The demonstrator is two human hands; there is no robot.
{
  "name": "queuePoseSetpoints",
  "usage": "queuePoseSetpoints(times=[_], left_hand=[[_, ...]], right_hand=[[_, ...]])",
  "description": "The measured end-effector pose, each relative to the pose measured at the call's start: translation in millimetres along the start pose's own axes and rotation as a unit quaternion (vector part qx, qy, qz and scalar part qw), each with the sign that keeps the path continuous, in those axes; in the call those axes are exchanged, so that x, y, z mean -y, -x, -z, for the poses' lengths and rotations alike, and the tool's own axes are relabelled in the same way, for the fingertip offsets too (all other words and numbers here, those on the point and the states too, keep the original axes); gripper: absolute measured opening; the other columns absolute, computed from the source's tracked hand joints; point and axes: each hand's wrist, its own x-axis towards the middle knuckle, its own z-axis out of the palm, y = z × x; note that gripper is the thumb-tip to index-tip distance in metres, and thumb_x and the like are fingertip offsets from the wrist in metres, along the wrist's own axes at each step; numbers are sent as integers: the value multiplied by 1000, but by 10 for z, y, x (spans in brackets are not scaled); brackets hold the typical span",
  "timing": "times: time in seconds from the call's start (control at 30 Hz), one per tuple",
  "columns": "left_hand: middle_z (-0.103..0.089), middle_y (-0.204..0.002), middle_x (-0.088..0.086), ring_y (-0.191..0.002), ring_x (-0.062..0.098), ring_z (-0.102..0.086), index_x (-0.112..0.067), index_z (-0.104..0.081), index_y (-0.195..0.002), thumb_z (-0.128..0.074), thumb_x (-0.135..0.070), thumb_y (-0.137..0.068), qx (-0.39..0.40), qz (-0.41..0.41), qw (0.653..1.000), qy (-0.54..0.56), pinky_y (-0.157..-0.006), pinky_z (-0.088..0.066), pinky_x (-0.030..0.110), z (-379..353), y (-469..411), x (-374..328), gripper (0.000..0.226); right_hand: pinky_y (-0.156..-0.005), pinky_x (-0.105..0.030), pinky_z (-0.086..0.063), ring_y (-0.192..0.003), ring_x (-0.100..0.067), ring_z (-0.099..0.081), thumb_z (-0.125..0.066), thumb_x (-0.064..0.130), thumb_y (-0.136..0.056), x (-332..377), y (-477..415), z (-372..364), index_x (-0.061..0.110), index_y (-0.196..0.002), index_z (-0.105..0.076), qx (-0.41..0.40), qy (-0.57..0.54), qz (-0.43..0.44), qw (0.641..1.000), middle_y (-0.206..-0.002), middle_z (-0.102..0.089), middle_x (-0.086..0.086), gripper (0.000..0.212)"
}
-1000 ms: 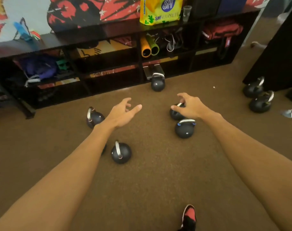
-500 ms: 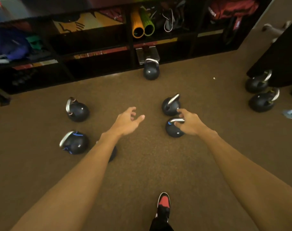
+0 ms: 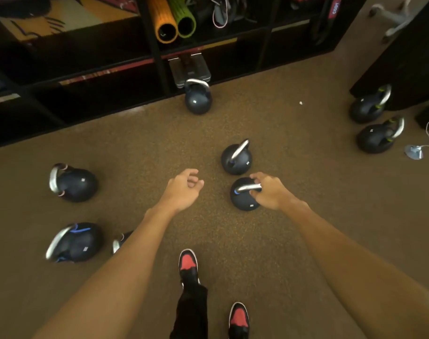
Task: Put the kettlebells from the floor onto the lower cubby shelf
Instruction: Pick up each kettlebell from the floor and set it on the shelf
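Several black kettlebells with silver handles stand on the brown floor. My right hand (image 3: 272, 192) is curled around the handle of the nearest kettlebell (image 3: 244, 200), which rests on the floor. A second kettlebell (image 3: 236, 159) sits just behind it. My left hand (image 3: 182, 189) hovers loosely curled and holding nothing, to the left of that kettlebell. Another kettlebell (image 3: 198, 99) stands against the dark cubby shelf (image 3: 159, 69). Two more kettlebells (image 3: 74, 183) (image 3: 74, 243) lie at the left, and a third is mostly hidden under my left forearm.
Two larger kettlebells (image 3: 370, 106) (image 3: 378, 138) sit at the right beside a dark cabinet (image 3: 399, 69). Rolled orange and green mats (image 3: 175, 25) fill an upper cubby. A metal plate (image 3: 190, 68) lies in the lower cubby. My red and black shoes (image 3: 189, 265) stand on the floor below.
The view has dropped closer to the floor. My right hand went from touching the near kettlebell's handle to closing around it. My left hand's fingers have curled in.
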Motion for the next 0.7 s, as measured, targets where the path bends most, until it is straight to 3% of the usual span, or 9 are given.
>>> queuePoseSetpoints(times=[0.2,0.4,0.7], left_hand=[[-64,-132,-4,-110,9,-59,-25,-51,-148,-59,-36,-104,45,1,999,-31,-89,-43,25,78,-950,39,46],[-68,-125,-4,-108,10,-63,-25,-56,-141,-61,-34,-103,69,0,997,-35,-81,-45,19,138,-1878,107,40],[-72,-120,3,-104,18,-67,-20,-63,-132,-63,-31,-102,69,25,997,-32,-90,-51,27,-51,-3326,-7,32]], right_hand=[[-109,-35,-44,-131,-31,-57,-67,18,-99,43,-784,-16,11,-155,-45,-29,-49,-37,998,-143,-59,-12,60],[-105,-29,-41,-132,-32,-57,-67,15,-97,18,-1602,-35,12,-153,-47,-52,-61,-59,995,-145,-60,-12,59],[-107,-37,-45,-131,-35,-57,-67,15,-91,-212,-2924,78,16,-150,-49,-54,-26,-56,997,-140,-63,-14,62]])
